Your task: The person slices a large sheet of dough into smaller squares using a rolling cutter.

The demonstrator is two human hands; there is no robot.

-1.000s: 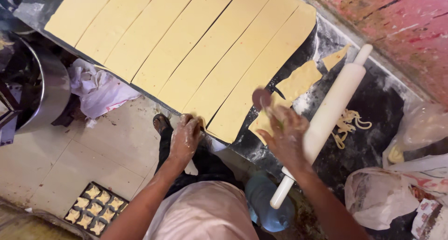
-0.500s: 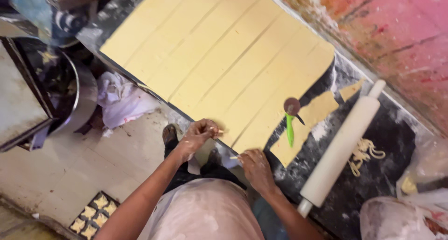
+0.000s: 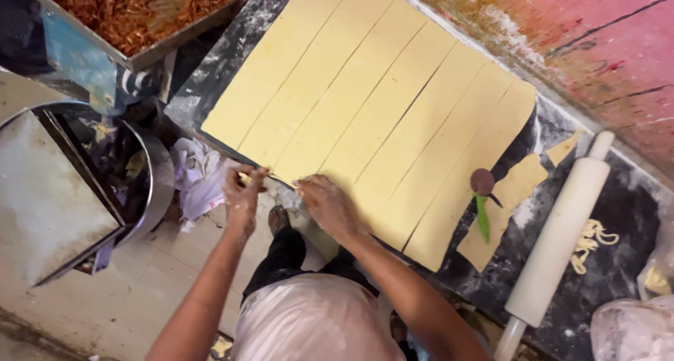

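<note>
Both hands (image 3: 288, 196) pinch the near end of a dough strip (image 3: 316, 80).

Dough sheet (image 3: 365, 115): pale yellow, matt, smooth, soft-looking, cut into long strips. Worktop (image 3: 618, 221): dark stone-like slab, dull, w/ white flour dusting. Rolling pin (image 3: 558, 238): white, smooth, slight sheen, prob. plastic. Cutter wheel (image 3: 482, 181): dull brownish disc, handle glossy green plastic. Wall (image 3: 597, 45): rough, stained pink-red plaster. Metal tray (image 3: 179, 31): grey, scuffed. Round pot (image 3: 158, 175): shiny metal rim; lid (image 3: 42, 199) flat, dull, scratched metal. Cloth (image 3: 196, 178): crumpled, white, matt. Floor (image 3: 140, 291): pale, matt, gritty. Left hand (image 3: 242, 196) & right hand (image 3: 324, 203): floury, dry-looking.
</note>
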